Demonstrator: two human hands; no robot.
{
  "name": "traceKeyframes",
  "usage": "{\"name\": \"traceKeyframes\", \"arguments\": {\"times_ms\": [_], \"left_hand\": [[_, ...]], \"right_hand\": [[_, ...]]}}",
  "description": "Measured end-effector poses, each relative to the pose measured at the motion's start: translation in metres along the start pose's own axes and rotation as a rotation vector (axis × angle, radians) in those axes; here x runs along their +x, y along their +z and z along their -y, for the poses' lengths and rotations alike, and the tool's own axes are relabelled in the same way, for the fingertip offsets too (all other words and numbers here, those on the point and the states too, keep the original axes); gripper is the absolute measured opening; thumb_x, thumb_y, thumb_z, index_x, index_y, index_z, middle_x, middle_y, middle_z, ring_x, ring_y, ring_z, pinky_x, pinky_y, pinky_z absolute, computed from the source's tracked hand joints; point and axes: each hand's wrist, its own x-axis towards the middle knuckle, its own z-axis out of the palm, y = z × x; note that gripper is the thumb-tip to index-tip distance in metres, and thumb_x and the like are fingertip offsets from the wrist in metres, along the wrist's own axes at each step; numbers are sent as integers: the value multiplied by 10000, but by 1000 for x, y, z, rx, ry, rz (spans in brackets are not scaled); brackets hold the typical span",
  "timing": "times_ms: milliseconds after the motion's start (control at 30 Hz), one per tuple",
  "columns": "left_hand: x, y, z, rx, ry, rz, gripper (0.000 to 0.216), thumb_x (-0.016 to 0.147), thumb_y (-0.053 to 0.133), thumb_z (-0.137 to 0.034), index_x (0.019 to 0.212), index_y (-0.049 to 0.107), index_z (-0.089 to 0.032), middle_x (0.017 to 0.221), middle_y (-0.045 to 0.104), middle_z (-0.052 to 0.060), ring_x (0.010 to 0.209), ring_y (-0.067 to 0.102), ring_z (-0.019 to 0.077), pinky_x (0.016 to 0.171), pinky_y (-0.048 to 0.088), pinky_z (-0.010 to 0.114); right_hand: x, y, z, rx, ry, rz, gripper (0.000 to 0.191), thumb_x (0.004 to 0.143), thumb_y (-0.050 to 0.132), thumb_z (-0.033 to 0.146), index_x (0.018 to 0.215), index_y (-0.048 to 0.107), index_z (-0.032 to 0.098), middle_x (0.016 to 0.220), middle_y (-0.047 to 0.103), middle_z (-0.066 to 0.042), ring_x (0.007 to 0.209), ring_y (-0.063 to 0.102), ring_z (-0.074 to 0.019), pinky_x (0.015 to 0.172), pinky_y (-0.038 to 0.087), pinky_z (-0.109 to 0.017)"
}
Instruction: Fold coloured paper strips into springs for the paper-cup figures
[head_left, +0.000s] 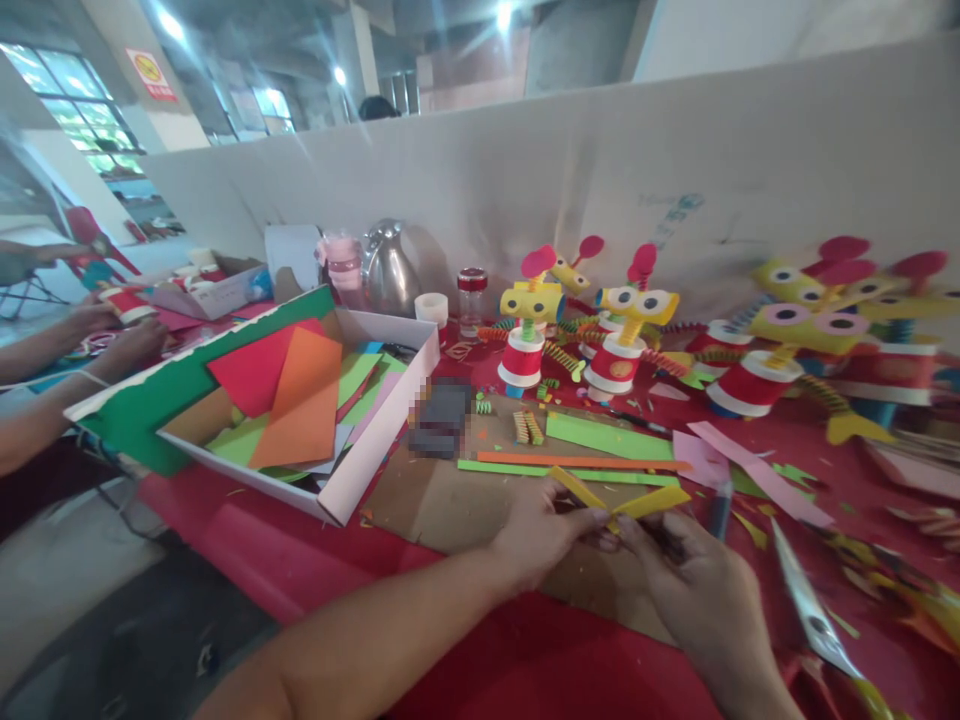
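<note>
My left hand (541,530) and my right hand (694,585) meet over a brown cardboard sheet (442,505) on the red table. Both pinch two yellow paper strips (615,497) that cross in a V at my fingertips. One strip runs up to the left, the other out to the right. Green and orange paper strips (592,450) lie just beyond my hands. Small folded paper springs (527,427) rest beside them.
A white box (390,420) of coloured paper sheets stands at left. Paper-cup figures (622,340) with yellow eyes line the back by a white partition. Scissors (814,615) lie at right. A steel jug (390,270) and jars stand behind. Another person's arms (67,350) work at far left.
</note>
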Motion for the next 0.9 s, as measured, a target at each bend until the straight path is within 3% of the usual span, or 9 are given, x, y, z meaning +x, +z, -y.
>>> {"name": "traceKeyframes", "arguments": {"times_ms": [100,200,367,533,600,767,900], "left_hand": [[2,-3,-2,103,-17,65,476,450,823,-526,658,626,-145,569,596,-7,509,555,110,585,469,282],[1,-4,-3,191,8,116,450,523,783,-549,658,624,-151,558,572,-13,484,516,94,532,429,256],[-2,-4,-2,188,55,59,392,560,777,-499,587,572,-166,520,536,-24,463,467,85,499,361,247],[-2,-4,-4,78,25,-88,340,545,792,-425,572,585,-156,518,520,-31,473,407,70,505,294,244],[-3,-3,-5,59,18,-88,336,536,796,-413,561,582,-155,507,505,-33,469,386,70,499,275,249],[-6,-2,-8,74,40,-89,345,558,784,-402,544,537,-163,498,483,-39,478,384,74,502,275,247],[-9,-1,-8,174,87,-22,334,609,763,-433,602,574,-158,550,522,-23,529,438,92,530,323,242]], "right_hand": [[0,-2,-1,-168,-102,-67,229,758,548,421,655,621,229,658,704,-54,537,640,-210,469,425,-275],[-1,-5,1,-172,-137,-69,217,761,534,398,639,595,230,634,681,-42,533,622,-198,480,413,-273],[-4,-3,7,66,10,71,234,786,568,419,674,611,218,630,656,-31,570,615,-188,514,448,-266],[-7,4,12,477,102,194,223,784,659,406,906,662,219,879,700,-51,822,651,-207,728,510,-284],[-6,6,12,567,144,197,223,755,703,392,884,675,212,819,687,-41,775,638,-190,703,509,-273],[-4,8,7,645,203,172,196,742,719,374,814,679,197,732,649,-18,672,586,-151,633,483,-252],[-6,5,4,493,129,120,170,772,690,365,780,668,196,701,629,-10,675,574,-155,619,457,-248]]}}
